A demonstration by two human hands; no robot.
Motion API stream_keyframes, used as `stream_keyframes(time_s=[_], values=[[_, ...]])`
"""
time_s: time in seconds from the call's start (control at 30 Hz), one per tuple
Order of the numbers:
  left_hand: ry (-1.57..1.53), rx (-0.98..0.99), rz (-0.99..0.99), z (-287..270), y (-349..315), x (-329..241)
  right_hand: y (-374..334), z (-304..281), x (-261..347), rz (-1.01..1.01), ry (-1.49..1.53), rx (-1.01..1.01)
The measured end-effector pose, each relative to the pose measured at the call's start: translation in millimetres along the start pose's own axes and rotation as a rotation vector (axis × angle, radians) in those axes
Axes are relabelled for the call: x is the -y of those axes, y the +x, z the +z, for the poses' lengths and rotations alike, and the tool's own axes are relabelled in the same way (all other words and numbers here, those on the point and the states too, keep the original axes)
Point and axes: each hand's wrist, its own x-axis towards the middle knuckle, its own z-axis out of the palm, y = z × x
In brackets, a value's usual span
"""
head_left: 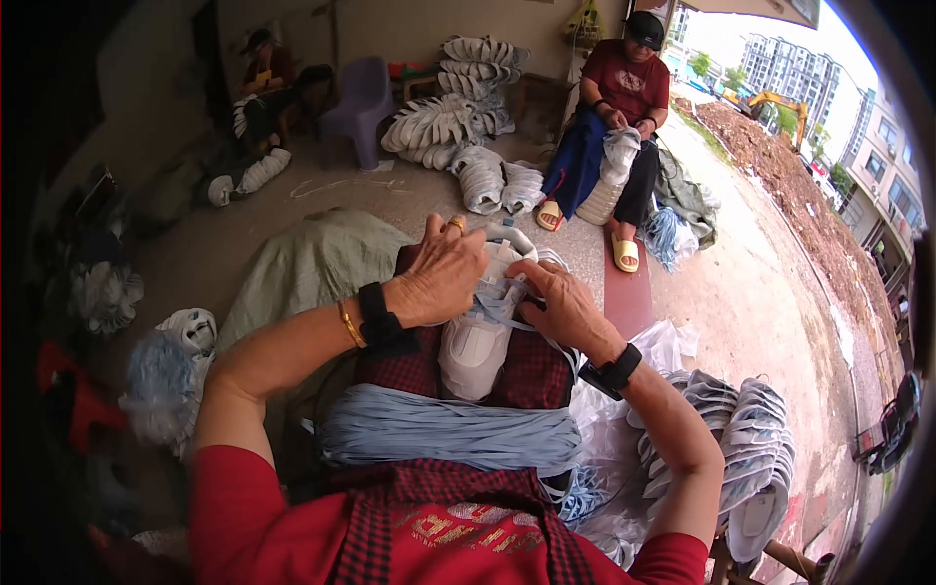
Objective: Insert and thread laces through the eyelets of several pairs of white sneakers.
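At the far left, a blurred bunch of white and pale-blue shoe uppers (171, 375) sits on the floor. Next comes a grey-green sheet (307, 268), draped in a mound, with a purple chair (359, 107) well behind it. The left hand (439, 275) hangs over the upper left side of a white shoe (475, 359), fingers bent inward — whether they pinch a lace, I cannot tell. The shoe lies mid-view on a dark red checked cloth (402, 369) over the person's lap, toe toward the wearer. Just below the toe, a thick bundle of blue-grey laces (448, 429) stretches crosswise. The right hand (567, 307) is at the shoe's right side, forefinger and thumb set a little apart by the lacing; its grip is likewise unclear. Farther right, a seated co-worker (624, 88) holds a white piece in both hands. Clear plastic (673, 341) spreads beside the right forearm — then come nested white-and-blue uppers (756, 444) in rows.
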Motion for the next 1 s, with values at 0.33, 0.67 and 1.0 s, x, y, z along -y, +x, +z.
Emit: stream_keyframes(time_s=[0.33,0.67,1.0], values=[[-0.212,0.208,-0.33,-93.2,-21.6,53.8,57.8,-5.7,43.7,-0.094,0.213,-0.07],[-0.646,0.038,-0.22,-57.9,4.9,27.9,36.3,-25.2,39.5,0.23,0.722,0.086],[-0.417,0.358,-0.115,15.7,26.9,6.4,-18.4,7.9,23.9,0.381,0.493,-0.057]])
